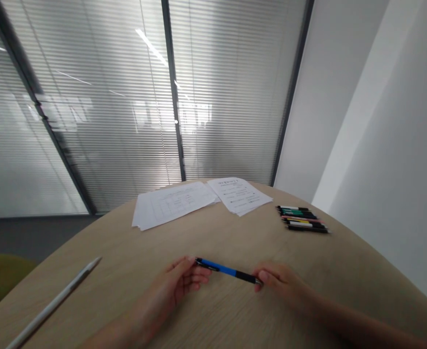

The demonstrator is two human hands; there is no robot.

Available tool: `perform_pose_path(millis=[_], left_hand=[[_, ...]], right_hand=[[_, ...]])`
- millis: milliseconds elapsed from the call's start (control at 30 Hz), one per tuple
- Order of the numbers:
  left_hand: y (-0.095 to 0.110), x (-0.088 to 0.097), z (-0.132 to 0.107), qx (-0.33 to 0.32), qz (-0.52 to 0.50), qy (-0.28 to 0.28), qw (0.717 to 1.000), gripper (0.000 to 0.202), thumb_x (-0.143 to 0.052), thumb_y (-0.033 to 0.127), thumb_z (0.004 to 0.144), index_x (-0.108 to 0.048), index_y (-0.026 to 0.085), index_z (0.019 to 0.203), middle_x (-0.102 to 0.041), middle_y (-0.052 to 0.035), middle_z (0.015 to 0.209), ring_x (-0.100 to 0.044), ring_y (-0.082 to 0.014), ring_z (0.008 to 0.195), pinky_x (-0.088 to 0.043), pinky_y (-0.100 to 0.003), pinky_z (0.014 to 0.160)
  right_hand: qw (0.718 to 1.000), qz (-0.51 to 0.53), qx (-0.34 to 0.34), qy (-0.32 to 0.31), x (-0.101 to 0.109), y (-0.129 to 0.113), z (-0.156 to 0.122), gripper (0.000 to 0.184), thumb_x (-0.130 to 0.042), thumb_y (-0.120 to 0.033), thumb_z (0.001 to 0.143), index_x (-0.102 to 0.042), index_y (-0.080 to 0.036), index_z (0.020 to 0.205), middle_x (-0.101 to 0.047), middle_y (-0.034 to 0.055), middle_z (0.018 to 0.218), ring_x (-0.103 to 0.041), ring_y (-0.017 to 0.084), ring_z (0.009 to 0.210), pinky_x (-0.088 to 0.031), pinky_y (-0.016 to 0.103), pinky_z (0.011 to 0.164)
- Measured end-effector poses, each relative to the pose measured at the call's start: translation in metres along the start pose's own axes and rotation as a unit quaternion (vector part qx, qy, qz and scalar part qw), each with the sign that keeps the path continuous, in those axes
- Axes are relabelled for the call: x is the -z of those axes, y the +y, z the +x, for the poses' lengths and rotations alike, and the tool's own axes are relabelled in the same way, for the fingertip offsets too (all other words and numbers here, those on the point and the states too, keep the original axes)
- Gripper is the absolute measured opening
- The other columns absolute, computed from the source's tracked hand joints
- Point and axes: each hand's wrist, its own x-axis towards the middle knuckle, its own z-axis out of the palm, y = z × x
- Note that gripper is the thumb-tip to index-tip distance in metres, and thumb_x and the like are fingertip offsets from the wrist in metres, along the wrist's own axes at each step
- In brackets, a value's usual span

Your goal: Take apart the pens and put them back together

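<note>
A blue and black pen (227, 271) is held level just above the light wooden table (206, 232), near its front. My left hand (182, 281) pinches the pen's left end with curled fingers. My right hand (281, 283) grips the right, black end, fingers closed round it. Both forearms reach in from the bottom edge.
Two stacks of printed paper (177, 202) (240, 195) lie at the far side of the table. A row of several coloured pens (303, 219) lies at the right. A long white stylus (53, 303) lies at the left. Glass walls with blinds stand behind.
</note>
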Motion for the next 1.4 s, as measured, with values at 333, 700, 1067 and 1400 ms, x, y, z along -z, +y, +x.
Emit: perform_pose_path(millis=[333,700,1067,1400], left_hand=[[-0.006,0.002,-0.001,-0.063,0.170,-0.065,0.981,0.026,-0.053,0.037,0.070,-0.058,0.018,0.087,-0.068,-0.0035,0.075,-0.061,-0.0188,0.074,-0.046,-0.032,0.071],[-0.014,-0.003,-0.003,-0.101,0.383,-0.024,0.918,0.019,-0.053,0.030,0.064,-0.060,0.017,0.076,-0.052,0.0009,0.062,-0.049,-0.0157,0.062,-0.040,-0.026,0.058],[-0.013,0.000,-0.002,-0.104,0.401,-0.012,0.910,0.020,-0.052,0.032,0.065,-0.061,0.017,0.075,-0.048,0.0027,0.058,-0.044,-0.0131,0.056,-0.034,-0.023,0.053],[-0.009,-0.001,-0.002,-0.085,0.342,-0.026,0.935,0.027,-0.043,0.041,0.070,-0.053,0.016,0.066,-0.046,0.0044,0.053,-0.037,-0.0089,0.045,-0.029,-0.020,0.046]], right_hand=[[0.965,0.217,-0.126,0.080,0.001,0.007,0.009,0.030,-0.052,-0.047,0.066,-0.047,-0.019,0.072,-0.048,-0.0057,0.049,-0.045,0.010,0.047,-0.036,0.023,0.051],[0.947,0.268,-0.138,0.109,-0.001,0.014,0.010,0.032,-0.055,-0.048,0.066,-0.049,-0.016,0.070,-0.051,-0.0061,0.044,-0.045,0.008,0.041,-0.034,0.022,0.045],[0.911,0.380,-0.137,0.086,0.001,0.013,0.009,0.037,-0.071,-0.043,0.053,-0.052,-0.016,0.070,-0.065,0.0003,0.055,-0.060,0.013,0.052,-0.041,0.024,0.052],[0.933,0.333,-0.097,0.096,0.000,0.005,0.004,0.034,-0.068,-0.045,0.055,-0.051,-0.016,0.059,-0.062,-0.0013,0.045,-0.056,0.010,0.040,-0.041,0.021,0.042]])
